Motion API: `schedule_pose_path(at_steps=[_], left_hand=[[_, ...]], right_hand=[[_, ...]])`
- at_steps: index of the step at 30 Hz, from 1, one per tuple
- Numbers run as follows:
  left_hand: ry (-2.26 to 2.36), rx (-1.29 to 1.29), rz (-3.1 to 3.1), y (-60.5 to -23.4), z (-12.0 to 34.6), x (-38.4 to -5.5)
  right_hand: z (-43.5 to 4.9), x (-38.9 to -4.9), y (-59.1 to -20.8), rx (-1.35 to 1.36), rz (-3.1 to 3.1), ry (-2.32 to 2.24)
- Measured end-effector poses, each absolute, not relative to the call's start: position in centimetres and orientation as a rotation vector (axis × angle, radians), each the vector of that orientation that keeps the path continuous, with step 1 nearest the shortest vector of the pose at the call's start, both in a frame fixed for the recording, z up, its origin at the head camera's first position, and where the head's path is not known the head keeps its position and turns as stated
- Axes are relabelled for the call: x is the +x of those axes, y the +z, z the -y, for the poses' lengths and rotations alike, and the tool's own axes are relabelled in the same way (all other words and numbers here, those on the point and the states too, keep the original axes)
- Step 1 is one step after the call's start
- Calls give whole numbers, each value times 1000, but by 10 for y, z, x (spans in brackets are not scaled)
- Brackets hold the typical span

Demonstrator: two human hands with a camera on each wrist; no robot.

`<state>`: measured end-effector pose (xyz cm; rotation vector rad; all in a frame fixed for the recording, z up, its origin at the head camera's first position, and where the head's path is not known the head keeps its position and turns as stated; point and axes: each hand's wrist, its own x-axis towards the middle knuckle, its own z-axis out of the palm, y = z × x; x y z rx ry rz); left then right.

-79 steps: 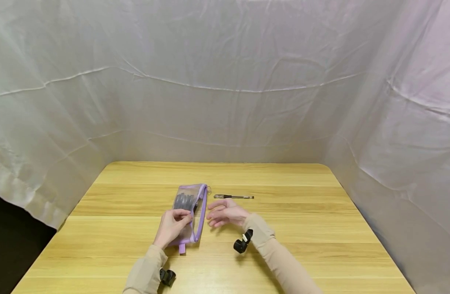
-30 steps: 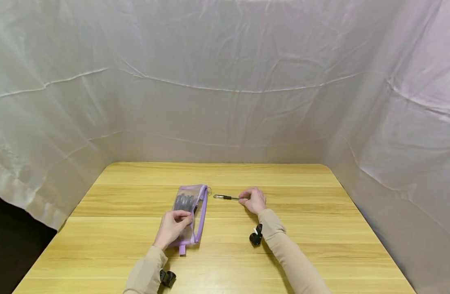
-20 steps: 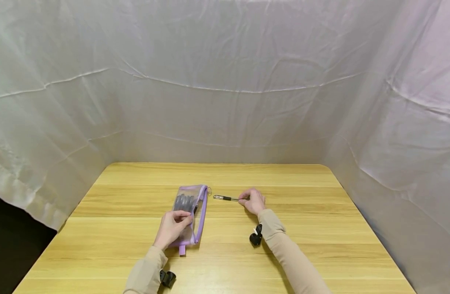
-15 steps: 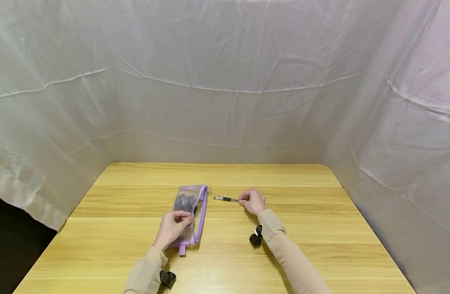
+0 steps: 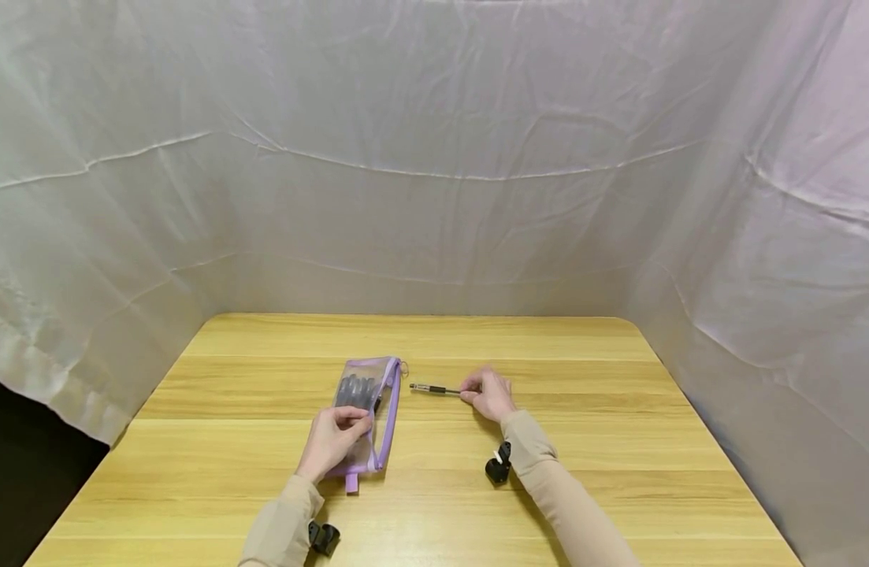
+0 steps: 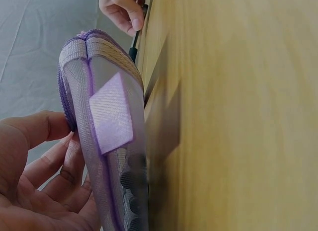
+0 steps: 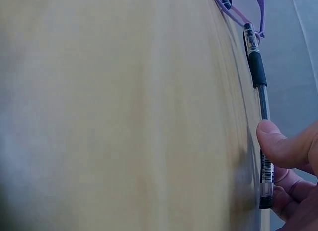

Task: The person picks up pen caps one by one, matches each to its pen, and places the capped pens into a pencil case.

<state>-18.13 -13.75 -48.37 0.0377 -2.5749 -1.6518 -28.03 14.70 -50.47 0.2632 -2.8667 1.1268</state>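
A purple-edged mesh pencil case (image 5: 386,441) lies left of the table's middle, its zipped side spread apart. Through the mesh show several dark pens (image 5: 356,390). My left hand (image 5: 332,437) pinches the near edge of the opening between thumb and fingers; the left wrist view shows this grip on the zip edge, with a purple fabric tab (image 6: 112,114) hanging beside it. To the right, my right hand (image 5: 488,392) pinches a clear pen with a black grip (image 7: 257,69) near its rear end. The pen's capped tip points left toward the case.
The wooden table (image 5: 618,472) extends on both sides of the hands. Pale curtains (image 5: 434,197) hang behind it and at both sides. A small metal ring (image 5: 404,368) sits at the case's far corner. Each wrist wears a black camera (image 5: 498,468).
My right hand has moved right from beside the case to the pen and taken hold of its rear end. Lately the pen has shifted slightly nearer to me. The left hand stays put.
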Motion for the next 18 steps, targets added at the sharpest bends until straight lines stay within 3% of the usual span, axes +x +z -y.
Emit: schedule_pose_path(at_steps=[18], left_hand=[[-1642, 22, 2565, -485, 138, -182]], right_hand=[[-154, -264, -498, 322, 2901, 1131]])
